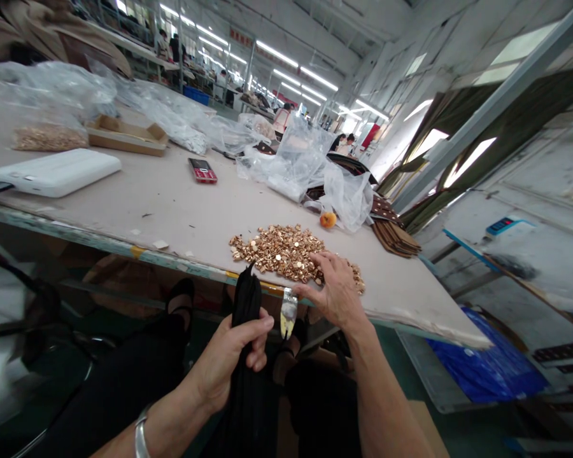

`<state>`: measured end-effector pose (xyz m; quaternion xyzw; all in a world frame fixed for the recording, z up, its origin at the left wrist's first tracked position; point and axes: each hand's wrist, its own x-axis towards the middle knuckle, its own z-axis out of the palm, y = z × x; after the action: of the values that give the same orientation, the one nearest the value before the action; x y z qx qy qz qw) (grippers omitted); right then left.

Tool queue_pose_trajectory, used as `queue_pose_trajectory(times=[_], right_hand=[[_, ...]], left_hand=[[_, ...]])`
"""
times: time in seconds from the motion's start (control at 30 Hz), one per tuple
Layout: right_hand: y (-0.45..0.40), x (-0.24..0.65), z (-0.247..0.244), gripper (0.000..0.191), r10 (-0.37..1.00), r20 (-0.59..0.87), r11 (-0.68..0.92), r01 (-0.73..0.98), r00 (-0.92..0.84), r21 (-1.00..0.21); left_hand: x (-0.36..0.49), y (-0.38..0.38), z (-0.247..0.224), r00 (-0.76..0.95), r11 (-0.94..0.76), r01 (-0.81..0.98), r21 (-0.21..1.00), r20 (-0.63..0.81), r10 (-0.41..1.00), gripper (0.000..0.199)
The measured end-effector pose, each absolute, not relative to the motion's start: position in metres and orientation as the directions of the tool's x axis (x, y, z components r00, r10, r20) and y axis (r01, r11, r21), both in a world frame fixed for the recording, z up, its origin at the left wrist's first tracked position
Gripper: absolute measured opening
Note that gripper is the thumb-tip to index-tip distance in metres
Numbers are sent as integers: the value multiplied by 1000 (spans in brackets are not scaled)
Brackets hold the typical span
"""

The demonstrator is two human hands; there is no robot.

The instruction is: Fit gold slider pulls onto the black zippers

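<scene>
Head view: left hand (219, 364) wrapped round long black bundle of flexible strips (247, 296), top end upright before table edge. Right hand (338, 291) loosely curved, thumb apart from fingers, fingertips at heap of small shiny gold-coloured pieces (281, 249); cannot tell whether any is pinched. Heap lies near front edge of pale beige tabletop (167, 207). Worn notched metal plate (289, 312) at edge, between hands. Beyond heap: round orange-yellow fruit (328, 220) beside crumpled clear plastic bag (351, 197). Farther left: red-and-black keypad phone (202, 170).
</scene>
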<state>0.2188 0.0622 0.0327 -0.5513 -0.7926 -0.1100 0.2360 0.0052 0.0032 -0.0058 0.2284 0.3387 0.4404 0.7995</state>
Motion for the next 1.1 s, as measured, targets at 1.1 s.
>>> queue_pose_trajectory(times=[1.1], right_hand=[[31, 191, 38, 15, 762, 647, 416, 760, 7, -498]], left_hand=[[-2, 3, -4, 492, 578, -604, 548, -314, 812, 27]])
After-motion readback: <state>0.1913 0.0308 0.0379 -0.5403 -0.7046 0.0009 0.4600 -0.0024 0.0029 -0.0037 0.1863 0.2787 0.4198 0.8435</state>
